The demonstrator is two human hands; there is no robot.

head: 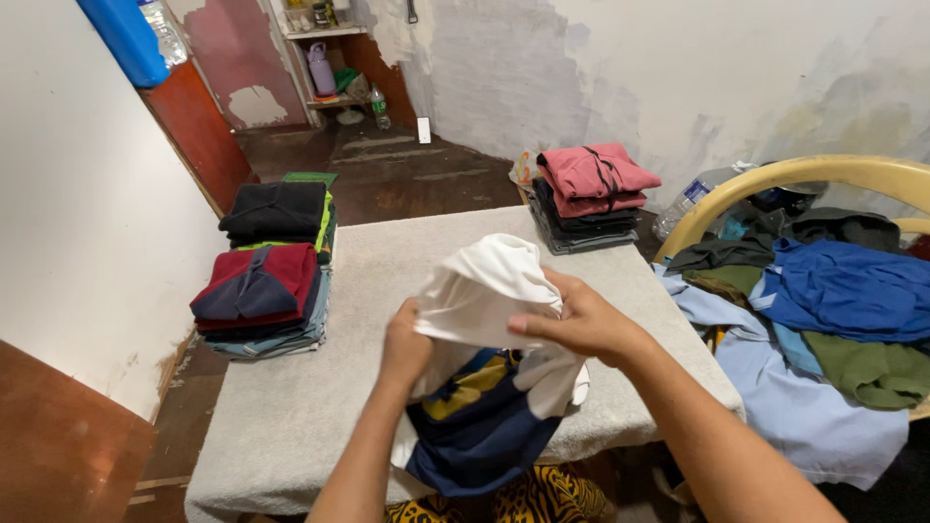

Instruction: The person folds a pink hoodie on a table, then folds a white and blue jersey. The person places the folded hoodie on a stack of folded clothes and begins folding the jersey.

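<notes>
Both my hands hold one bunched garment [484,291] above the near half of a table covered with a grey towel [310,407]. The garment is white on top, with navy and yellow parts [475,416] hanging down toward the table's front edge. My left hand [405,351] grips its left side from below. My right hand [581,320] clasps the white cloth on its right side, thumb on top.
Folded clothes are stacked at the table's left edge [263,291], behind that stack [279,211], and at the far right corner [591,194]. A yellow plastic chair [833,172] at right carries a heap of unfolded clothes [833,310]. A shelf with bottles [325,68] stands in the far corner.
</notes>
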